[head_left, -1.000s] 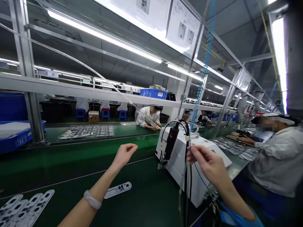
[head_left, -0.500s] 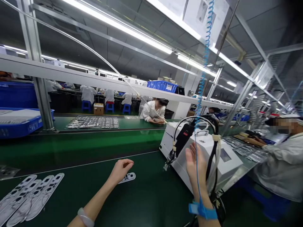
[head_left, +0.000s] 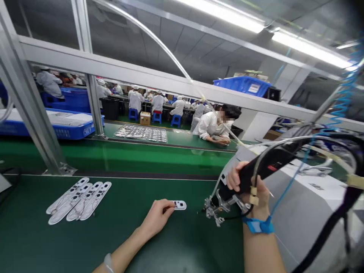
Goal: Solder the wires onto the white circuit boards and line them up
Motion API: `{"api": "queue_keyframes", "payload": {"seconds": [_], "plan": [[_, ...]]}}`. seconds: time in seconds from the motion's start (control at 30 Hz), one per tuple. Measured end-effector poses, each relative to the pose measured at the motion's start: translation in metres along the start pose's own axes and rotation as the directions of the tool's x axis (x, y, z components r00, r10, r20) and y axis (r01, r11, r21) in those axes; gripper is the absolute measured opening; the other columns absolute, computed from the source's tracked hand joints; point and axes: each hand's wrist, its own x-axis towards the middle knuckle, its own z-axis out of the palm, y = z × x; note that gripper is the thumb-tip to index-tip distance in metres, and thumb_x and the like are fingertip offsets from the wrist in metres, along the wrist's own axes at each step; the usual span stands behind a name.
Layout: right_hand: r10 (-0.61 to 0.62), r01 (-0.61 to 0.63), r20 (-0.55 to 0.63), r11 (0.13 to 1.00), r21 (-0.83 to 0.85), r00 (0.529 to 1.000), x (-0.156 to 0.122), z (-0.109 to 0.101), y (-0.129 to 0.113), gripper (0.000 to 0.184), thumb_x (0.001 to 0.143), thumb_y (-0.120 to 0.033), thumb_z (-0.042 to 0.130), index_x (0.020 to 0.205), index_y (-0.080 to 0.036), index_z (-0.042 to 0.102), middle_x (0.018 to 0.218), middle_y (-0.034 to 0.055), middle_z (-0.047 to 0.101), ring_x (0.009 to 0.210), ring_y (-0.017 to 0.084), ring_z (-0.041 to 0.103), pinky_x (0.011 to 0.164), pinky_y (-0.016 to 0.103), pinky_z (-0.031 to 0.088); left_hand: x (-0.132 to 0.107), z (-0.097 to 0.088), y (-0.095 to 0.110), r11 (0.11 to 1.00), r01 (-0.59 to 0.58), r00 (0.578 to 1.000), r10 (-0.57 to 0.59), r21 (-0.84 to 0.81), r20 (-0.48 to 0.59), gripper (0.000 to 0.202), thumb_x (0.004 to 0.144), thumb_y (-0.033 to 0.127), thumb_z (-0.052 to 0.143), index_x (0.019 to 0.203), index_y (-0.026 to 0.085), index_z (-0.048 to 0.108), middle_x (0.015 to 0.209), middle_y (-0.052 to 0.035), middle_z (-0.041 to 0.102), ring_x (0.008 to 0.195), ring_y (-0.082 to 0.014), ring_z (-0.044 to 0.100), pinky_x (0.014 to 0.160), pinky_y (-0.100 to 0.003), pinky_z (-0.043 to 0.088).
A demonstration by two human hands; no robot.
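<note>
My left hand (head_left: 159, 217) is low over the green work surface. Its fingers are pinched together at the end of a white rounded strip (head_left: 181, 205) with small dark components; the rest of the strip is hidden beneath the hand. My right hand (head_left: 257, 189), with a blue strap on its wrist, is wrapped around a black hand-held tool (head_left: 260, 167) bearing a red label. The tool's metal head (head_left: 217, 207) points down to the left, to the right of the strip and apart from it. Hoses and a cable run from the tool.
Several matching white strips (head_left: 79, 200) lie at the left. Behind the tool stands a white machine housing (head_left: 321, 185). A metal post (head_left: 42, 102) rises at the left. On the far green ledge are a tray of small parts (head_left: 142, 133) and a blue crate (head_left: 71, 131). A person (head_left: 209, 127) sits opposite.
My right hand, raised and holding nothing before, now grips the black tool, which has tilted over the green surface. My left hand has lowered onto the strip. The view has turned right.
</note>
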Motion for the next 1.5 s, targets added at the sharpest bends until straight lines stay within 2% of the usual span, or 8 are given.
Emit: {"api": "queue_keyframes", "payload": {"seconds": [0.13,0.3,0.47,0.73,1.0,1.23,1.5], "plan": [[0.016,-0.017,0.066,1.0,0.026,0.998,0.014,0.015,0.004,0.034,0.072,-0.055,0.066,0.082,-0.022,0.063,0.051,-0.003,0.046,0.037,0.01,0.037,0.039,0.025,0.032,0.006,0.015,-0.002,0.988,-0.135,0.99,0.132,0.074,0.041,0.019,0.087,0.016,0.056,0.096,0.023,0.071,0.095,-0.0038,0.069,0.092,-0.0209,0.061,0.083,-0.032,0.045],[0.002,-0.003,0.015,0.997,0.078,1.0,0.027,0.03,0.0,0.032,0.072,-0.051,0.068,0.082,-0.021,0.063,0.049,-0.0035,0.043,0.039,0.01,0.036,0.04,0.025,0.03,0.025,0.031,-0.004,0.975,-0.197,0.98,0.196,0.107,0.019,0.033,0.085,0.01,0.061,0.115,0.022,0.063,0.096,-0.0045,0.066,0.093,-0.0214,0.059,0.084,-0.034,0.044],[-0.022,0.029,-0.114,0.998,0.062,0.993,0.028,0.033,-0.004,0.031,0.074,-0.048,0.068,0.081,-0.018,0.061,0.051,-0.0042,0.04,0.041,0.008,0.035,0.041,0.025,0.029,0.036,0.035,-0.003,0.959,-0.253,0.966,0.258,0.123,-0.023,0.03,0.088,0.013,0.059,0.116,0.023,0.062,0.091,-0.0032,0.066,0.088,-0.02,0.058,0.084,-0.037,0.041],[-0.023,0.025,-0.123,1.0,0.018,0.992,0.027,0.033,0.001,0.032,0.074,-0.05,0.068,0.08,-0.019,0.062,0.049,-0.0044,0.042,0.038,0.009,0.037,0.038,0.027,0.027,0.035,0.039,-0.011,0.916,-0.372,0.926,0.378,0.153,-0.013,0.021,0.092,0.02,0.056,0.111,0.021,0.066,0.084,-0.0038,0.064,0.08,-0.0179,0.057,0.079,-0.035,0.039],[0.001,0.0,-0.184,1.0,0.007,0.983,0.028,0.037,0.001,0.032,0.065,-0.048,0.074,0.077,-0.021,0.063,0.048,-0.0044,0.04,0.036,0.009,0.033,0.036,0.029,0.022,0.036,0.04,-0.012,0.943,-0.321,0.943,0.327,0.089,-0.06,0.016,0.094,0.027,0.054,0.094,0.02,0.068,0.081,-0.0032,0.067,0.078,-0.0175,0.058,0.078,-0.035,0.037],[-0.007,0.011,-0.164,1.0,0.025,0.987,0.026,0.035,0.005,0.033,0.067,-0.049,0.074,0.081,-0.021,0.064,0.05,-0.0043,0.04,0.037,0.009,0.031,0.037,0.031,0.021,0.034,0.04,-0.012,0.955,-0.292,0.952,0.296,0.059,-0.079,0.012,0.091,0.019,0.059,0.081,0.019,0.066,0.078,-0.0003,0.066,0.076,-0.0153,0.056,0.077,-0.032,0.035],[0.022,-0.023,-0.176,1.0,-0.004,0.984,0.026,0.039,0.003,0.034,0.065,-0.052,0.075,0.078,-0.024,0.063,0.05,-0.0048,0.036,0.037,0.009,0.027,0.037,0.031,0.02,0.034,0.041,-0.007,0.933,-0.335,0.931,0.349,0.13,-0.103,0.014,0.085,0.012,0.055,0.075,0.019,0.06,0.073,0.0002,0.063,0.073,-0.0148,0.054,0.078,-0.033,0.037]]}}
